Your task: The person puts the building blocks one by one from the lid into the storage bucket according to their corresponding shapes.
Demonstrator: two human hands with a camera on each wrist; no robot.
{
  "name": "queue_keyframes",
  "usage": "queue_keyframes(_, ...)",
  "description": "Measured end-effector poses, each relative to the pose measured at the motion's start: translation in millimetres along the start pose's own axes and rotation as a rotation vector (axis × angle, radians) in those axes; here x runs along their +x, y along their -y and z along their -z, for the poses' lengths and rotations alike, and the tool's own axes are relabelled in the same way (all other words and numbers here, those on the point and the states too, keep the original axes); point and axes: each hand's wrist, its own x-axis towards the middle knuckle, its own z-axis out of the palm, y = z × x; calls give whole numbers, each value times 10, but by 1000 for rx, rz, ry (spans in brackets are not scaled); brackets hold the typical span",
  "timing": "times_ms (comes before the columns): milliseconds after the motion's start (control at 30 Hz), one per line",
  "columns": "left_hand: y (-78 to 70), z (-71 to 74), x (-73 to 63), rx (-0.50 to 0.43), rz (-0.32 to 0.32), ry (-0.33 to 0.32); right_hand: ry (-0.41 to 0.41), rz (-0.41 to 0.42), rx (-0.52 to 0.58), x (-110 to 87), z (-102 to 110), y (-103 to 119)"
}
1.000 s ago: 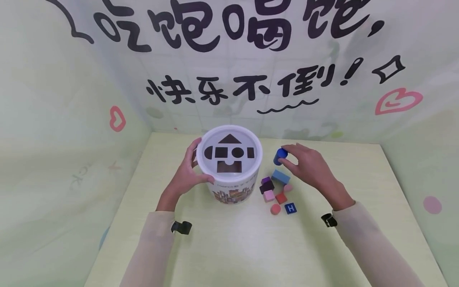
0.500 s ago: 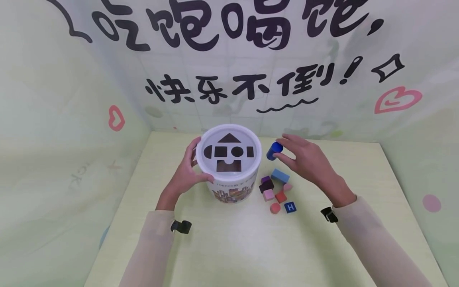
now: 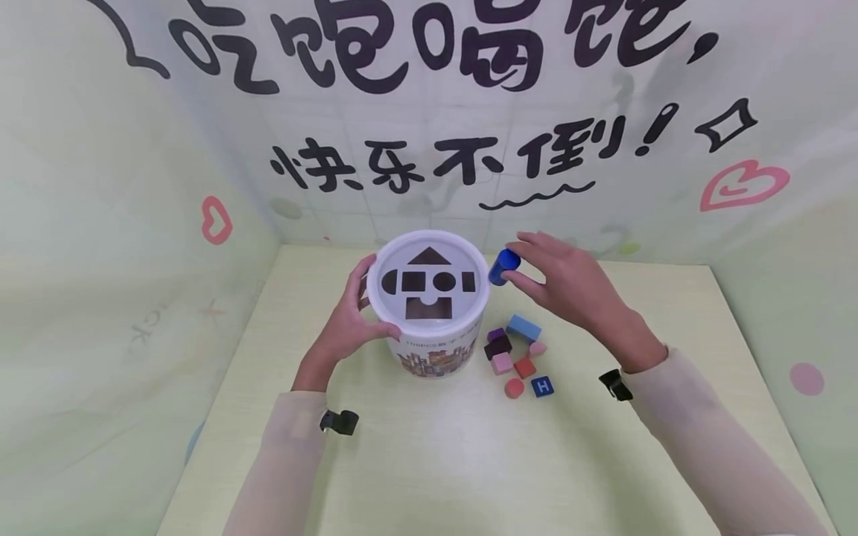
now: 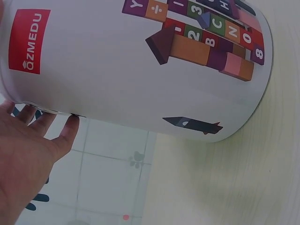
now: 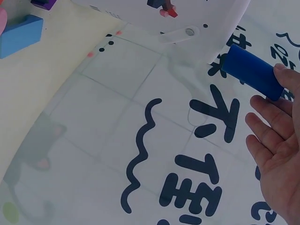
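A white bucket (image 3: pixel 439 348) with printed blocks on its wall stands on the table, its lid (image 3: pixel 392 316) cut with triangle, square, round, half-round and other holes. My left hand (image 3: pixel 345 326) holds the bucket's left side near the rim, thumb in front and fingers round the back. In the left wrist view, the fingers of the left hand (image 4: pixel 28 157) touch the bucket (image 4: pixel 108 70) by its lid end. My right hand (image 3: pixel 573 283) pinches a blue cylinder block (image 3: pixel 504 266), tilted, beside the lid's right rim. The right wrist view shows the cylinder (image 5: pixel 251 71) between thumb and fingers.
Right of the bucket lie several loose blocks: a light blue block (image 3: pixel 524 328), a pink cube (image 3: pixel 501 363), a red block (image 3: pixel 525 367), a coral round one (image 3: pixel 514 388), a dark blue lettered cube (image 3: pixel 543 385). A printed curtain (image 3: pixel 402 216) hangs behind the table.
My right hand has carried the blue cylinder left and up, from above the loose blocks to the lid's right edge. The left hand and bucket have stayed in place.
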Motion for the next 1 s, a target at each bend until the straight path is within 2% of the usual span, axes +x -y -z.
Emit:
queue_keyframes(333, -278, -38, -31, -23, 15, 10, 25, 28, 4, 192, -12, 97)
queue_keyframes(433, -255, -41, -24, -31, 15, 10, 44, 28, 13, 245, -59, 122)
queue_keyframes(633, -38, -9, 14, -27, 22, 7, 100, 8, 24, 340, -143, 187)
queue_keyframes(733, -5, -1, 14, -19, 30, 4, 108, 20, 31, 383, -184, 216)
queue_keyframes(800, -24, -1, 8, -23, 36, 3, 109, 30, 35, 408, -212, 231)
queue_keyframes(1000, -219, -20, -36, -33, 30, 9, 146, 10, 39, 468, -272, 290)
